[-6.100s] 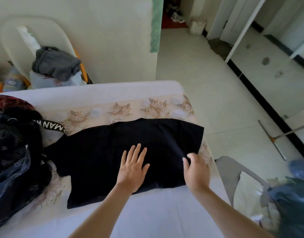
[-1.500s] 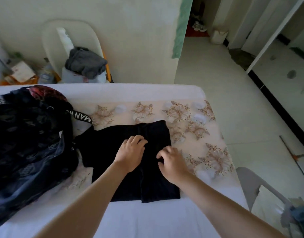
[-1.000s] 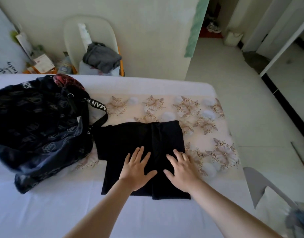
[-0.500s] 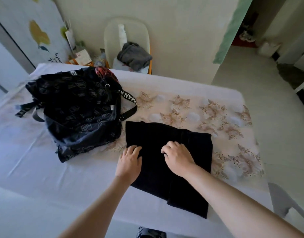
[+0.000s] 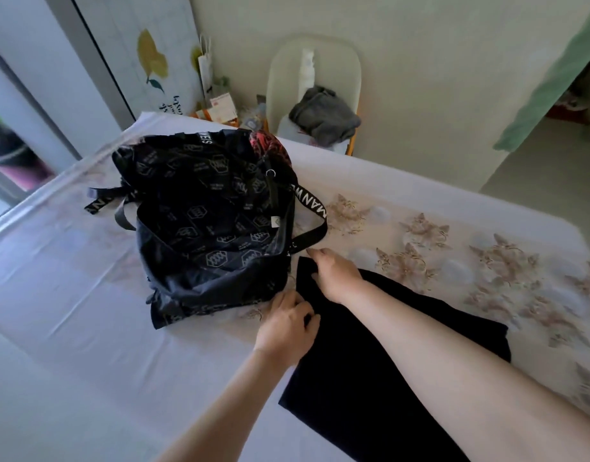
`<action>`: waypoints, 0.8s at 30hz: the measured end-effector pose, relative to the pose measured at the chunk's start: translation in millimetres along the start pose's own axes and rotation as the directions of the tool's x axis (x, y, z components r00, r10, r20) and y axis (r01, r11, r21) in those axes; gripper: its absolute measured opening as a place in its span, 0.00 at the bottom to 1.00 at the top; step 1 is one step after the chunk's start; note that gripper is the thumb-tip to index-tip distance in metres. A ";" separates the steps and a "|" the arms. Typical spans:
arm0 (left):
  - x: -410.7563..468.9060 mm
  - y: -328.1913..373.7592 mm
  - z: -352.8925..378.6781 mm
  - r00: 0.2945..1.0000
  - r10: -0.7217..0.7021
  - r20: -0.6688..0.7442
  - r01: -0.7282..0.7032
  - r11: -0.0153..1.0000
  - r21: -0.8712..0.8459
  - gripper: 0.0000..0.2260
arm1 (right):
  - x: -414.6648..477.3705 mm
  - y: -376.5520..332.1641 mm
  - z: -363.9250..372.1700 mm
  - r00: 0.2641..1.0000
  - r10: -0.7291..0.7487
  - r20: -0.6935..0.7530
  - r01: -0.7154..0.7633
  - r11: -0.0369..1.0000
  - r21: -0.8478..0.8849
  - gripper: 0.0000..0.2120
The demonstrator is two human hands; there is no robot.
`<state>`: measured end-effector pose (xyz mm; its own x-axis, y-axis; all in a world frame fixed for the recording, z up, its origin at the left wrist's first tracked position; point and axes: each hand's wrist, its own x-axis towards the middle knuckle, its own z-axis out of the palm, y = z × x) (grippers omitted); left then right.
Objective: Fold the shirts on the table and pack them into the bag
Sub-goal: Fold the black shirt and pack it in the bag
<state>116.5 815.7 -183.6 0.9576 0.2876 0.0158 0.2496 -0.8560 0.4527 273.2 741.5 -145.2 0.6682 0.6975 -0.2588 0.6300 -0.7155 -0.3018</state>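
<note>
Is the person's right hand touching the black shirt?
Touching. The head view shows the right hand gripping the black shirt at its far corner, thumb on the cloth.

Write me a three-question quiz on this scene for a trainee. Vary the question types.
1. True or false: the shirt is already inside the bag.
2. Where does the bag lie, seen from the person? A) to the left of the shirt B) to the right of the shirt C) on top of the shirt
3. Fill in: the left hand and right hand both touch the end of the shirt nearest the ____.

Key: 1 false; 2 A; 3 bag.
</note>
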 end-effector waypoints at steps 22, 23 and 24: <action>-12.5 28.9 -42.7 0.994 0.109 0.027 -0.110 0.992 0.060 0.09 | -86.3 56.8 -49.7 0.991 -0.127 -0.031 0.123 0.986 -0.117 0.20; -16.5 32.3 -41.9 0.987 0.137 0.083 -0.143 0.987 0.074 0.10 | -90.6 58.8 -44.6 0.992 -0.113 0.051 0.122 0.966 -0.228 0.20; -19.7 36.7 -41.7 0.979 0.120 0.163 -0.128 0.991 0.041 0.12 | -94.0 60.1 -38.6 0.990 -0.065 0.129 0.103 0.945 -0.310 0.19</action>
<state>100.8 796.5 -130.1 0.9912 0.1091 -0.0751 0.1304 -0.9027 0.4100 263.5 631.5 -103.5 0.5690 0.7420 -0.3545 0.7870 -0.6164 -0.0270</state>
